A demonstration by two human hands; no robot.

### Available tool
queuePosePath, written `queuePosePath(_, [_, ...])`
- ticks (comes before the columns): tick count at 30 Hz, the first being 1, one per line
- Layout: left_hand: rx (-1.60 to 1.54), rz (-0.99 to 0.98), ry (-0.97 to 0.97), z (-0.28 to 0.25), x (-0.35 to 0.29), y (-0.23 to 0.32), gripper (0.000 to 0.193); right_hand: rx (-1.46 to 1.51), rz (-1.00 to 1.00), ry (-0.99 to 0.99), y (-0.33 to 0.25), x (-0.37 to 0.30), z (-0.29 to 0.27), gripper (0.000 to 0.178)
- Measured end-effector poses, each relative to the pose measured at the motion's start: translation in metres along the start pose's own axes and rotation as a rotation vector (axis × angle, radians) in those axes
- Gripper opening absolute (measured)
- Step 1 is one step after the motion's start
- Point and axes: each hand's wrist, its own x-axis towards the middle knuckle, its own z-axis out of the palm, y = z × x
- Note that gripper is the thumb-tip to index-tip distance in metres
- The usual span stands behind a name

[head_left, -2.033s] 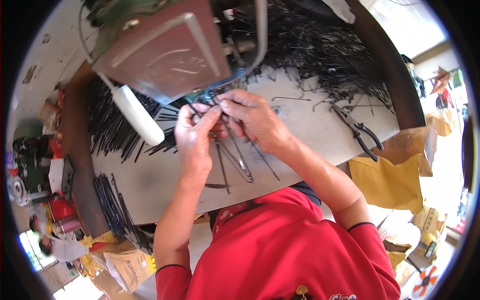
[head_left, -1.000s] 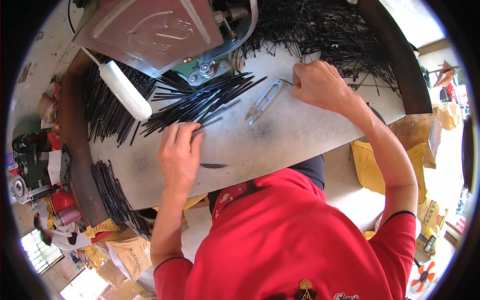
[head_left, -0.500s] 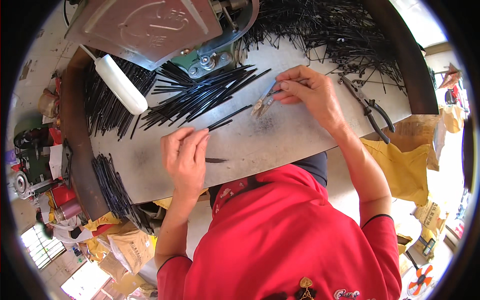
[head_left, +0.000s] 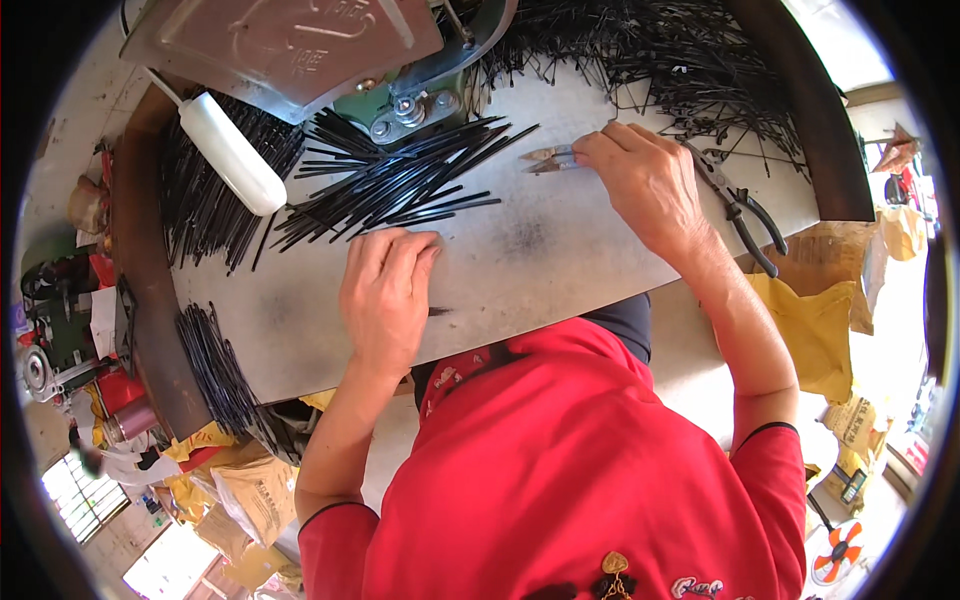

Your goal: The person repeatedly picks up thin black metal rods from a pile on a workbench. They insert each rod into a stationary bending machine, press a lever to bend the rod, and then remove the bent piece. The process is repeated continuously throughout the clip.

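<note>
On a smooth, scuffed grey table (head_left: 565, 270), by a clock face centred on the view: gripping steel snips (head_left: 553, 160) at one o'clock in the right hand (head_left: 650, 185), curled over the handle end at two o'clock, with slim pointed blades parted slightly and aimed toward nine. Resting the left hand (head_left: 387, 295) at nine o'clock with fingers bunched and tips drawn close together; impossible to tell whether around anything. Just beyond those fingertips, at eleven o'clock, fanned in a loose, criss-crossed bunch of straight, glossy black sticks (head_left: 400, 182). Heaped farther out at one o'clock in a tangled pile of thin black wires (head_left: 660, 65), and laid more nearly parallel at ten in a dense stack (head_left: 205, 195), partly under a smooth, round-ended white tube (head_left: 232, 155). Also bundled between eight and nine in a small sheaf (head_left: 217, 365). Overhung at eleven by a maroon metal cover (head_left: 275, 45) with raised markings, above a bolted green base (head_left: 362, 106). Set between two and three with black-handled pliers (head_left: 738, 210), spread open. Dressed in a red cloth shirt (head_left: 560, 460) at six, with a crumpled yellow sack (head_left: 815, 335) at three.
</note>
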Motion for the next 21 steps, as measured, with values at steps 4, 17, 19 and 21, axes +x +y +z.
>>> queuePosePath(4, [-0.072, -0.006, -0.044, -0.001, 0.001, -0.008, 0.02, -0.164, -0.174, 0.048, 0.005, 0.012, -0.008, 0.01])
queuePosePath(17, [0.072, 0.069, 0.032, 0.004, 0.013, -0.012, 0.019, 0.575, 0.269, -0.05, -0.032, 0.004, -0.007, 0.015])
queuePosePath(19, [0.095, 0.115, 0.068, 0.007, 0.015, -0.014, 0.02, 0.743, 0.366, -0.131, -0.043, 0.007, -0.003, 0.016])
queuePosePath(21, [0.097, 0.156, 0.15, 0.011, 0.02, -0.02, 0.018, 0.909, 0.53, -0.289, -0.056, 0.019, -0.014, 0.017])
